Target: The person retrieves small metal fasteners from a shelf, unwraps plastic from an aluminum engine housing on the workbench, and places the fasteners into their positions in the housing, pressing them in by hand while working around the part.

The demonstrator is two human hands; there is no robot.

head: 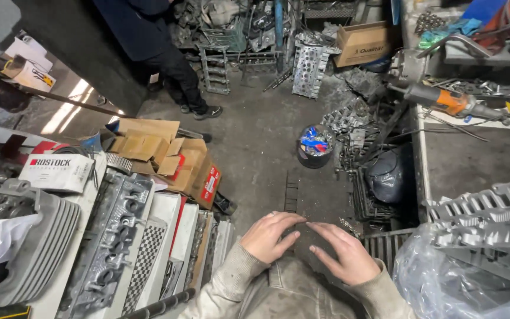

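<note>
Grey concrete floor lies cluttered below the empty, open left hand and right hand, so the nearby cylinder head could snag a sleeve.

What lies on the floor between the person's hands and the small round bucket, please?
In the head view, a narrow ladder-like metal strip lies on bare concrete between the hands, left hand and right hand, and bucket.

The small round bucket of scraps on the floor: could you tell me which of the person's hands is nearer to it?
Right. The right hand lies almost straight below the bucket in the picture; the left hand sits further off to its left. Neither touches it.
</note>
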